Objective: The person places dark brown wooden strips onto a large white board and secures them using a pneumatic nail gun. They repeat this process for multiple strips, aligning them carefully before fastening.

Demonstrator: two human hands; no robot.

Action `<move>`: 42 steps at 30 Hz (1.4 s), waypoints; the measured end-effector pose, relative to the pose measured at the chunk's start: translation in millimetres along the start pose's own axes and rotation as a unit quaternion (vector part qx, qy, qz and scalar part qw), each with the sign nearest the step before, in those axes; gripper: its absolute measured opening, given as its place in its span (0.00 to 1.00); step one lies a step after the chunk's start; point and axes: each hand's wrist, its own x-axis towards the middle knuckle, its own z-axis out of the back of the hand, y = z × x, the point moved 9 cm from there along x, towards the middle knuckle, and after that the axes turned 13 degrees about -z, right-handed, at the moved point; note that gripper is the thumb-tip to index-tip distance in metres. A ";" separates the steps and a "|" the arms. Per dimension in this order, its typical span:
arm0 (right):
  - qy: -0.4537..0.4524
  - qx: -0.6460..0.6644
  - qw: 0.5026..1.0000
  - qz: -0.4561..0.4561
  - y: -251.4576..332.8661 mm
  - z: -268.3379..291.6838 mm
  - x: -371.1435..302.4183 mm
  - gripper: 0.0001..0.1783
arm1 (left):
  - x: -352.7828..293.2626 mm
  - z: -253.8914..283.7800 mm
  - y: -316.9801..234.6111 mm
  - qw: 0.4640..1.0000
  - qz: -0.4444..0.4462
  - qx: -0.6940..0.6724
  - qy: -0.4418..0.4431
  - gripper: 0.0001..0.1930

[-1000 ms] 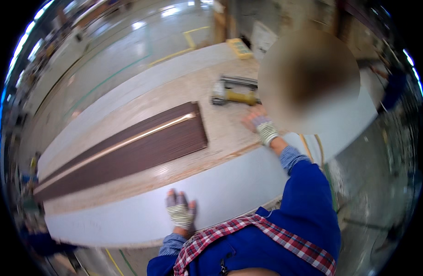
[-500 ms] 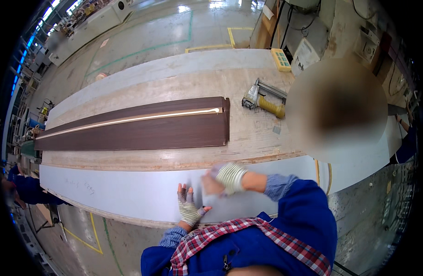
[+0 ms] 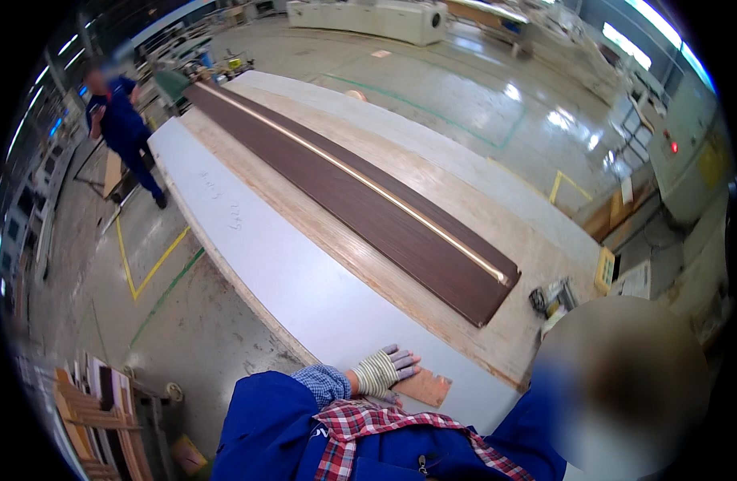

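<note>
My left hand (image 3: 378, 372), in a striped fingerless glove, lies with its fingers stretched out at the near edge of the white board (image 3: 304, 276). Its fingertips reach a small flat brown wooden piece (image 3: 425, 386); whether they press on it I cannot tell. My right sleeve (image 3: 537, 413) runs off behind a large blurred patch, and the right hand does not show. Beyond my left hand lies a long dark brown panel (image 3: 368, 208), with a pale strip running lengthwise along it.
A nail gun (image 3: 553, 298) lies past the panel's near end, by a yellow control box (image 3: 604, 269). At the far left stands a person (image 3: 120, 120) in blue. A rack of wooden strips (image 3: 96, 413) is on the floor at lower left.
The view has swung left, bringing the standing person and the rack into sight. My right hand has left the view. The small wooden piece now shows beside my left hand.
</note>
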 end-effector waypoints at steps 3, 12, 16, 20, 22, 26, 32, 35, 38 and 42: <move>0.156 -0.003 0.987 -0.024 -1.7 -4.2 -8.8 0.24 | 4.9 -3.8 -1.1 1.000 -0.019 -0.003 -0.016 0.38; 0.188 -0.040 0.981 -0.002 -41.7 99.0 -106.6 0.21 | 1.8 -7.3 9.4 0.996 0.014 -0.012 -0.088 0.29; 0.189 -0.005 0.979 -0.081 -90.6 134.3 -185.4 0.17 | -5.8 -16.4 30.9 0.997 0.068 -0.003 0.033 0.26; 0.281 0.178 0.928 -0.169 -56.5 155.9 -291.2 0.12 | -53.4 7.7 70.6 0.981 0.182 -0.017 0.069 0.14; 0.380 0.215 0.876 -0.205 -3.9 157.8 -348.0 0.10 | -82.7 23.0 86.4 0.974 0.182 0.031 0.135 0.12; 0.474 0.248 0.837 -0.115 143.5 162.2 -425.9 0.12 | -161.4 75.6 144.5 0.957 0.277 -0.061 0.066 0.12; 0.493 0.238 0.836 0.047 335.7 172.3 -458.4 0.12 | -299.2 172.0 215.2 0.920 0.302 -0.087 -0.234 0.19; 0.533 0.237 0.810 0.061 428.3 174.2 -470.7 0.11 | -390.2 225.2 212.2 0.838 0.298 -0.037 -0.456 0.22; 0.506 0.237 0.815 0.149 538.8 186.2 -479.0 0.10 | -476.6 232.6 220.1 0.785 0.394 -0.129 -0.461 0.22; 0.562 0.238 0.779 0.142 681.1 192.5 -500.4 0.10 | -603.2 250.9 249.4 0.705 0.480 -0.145 -0.502 0.20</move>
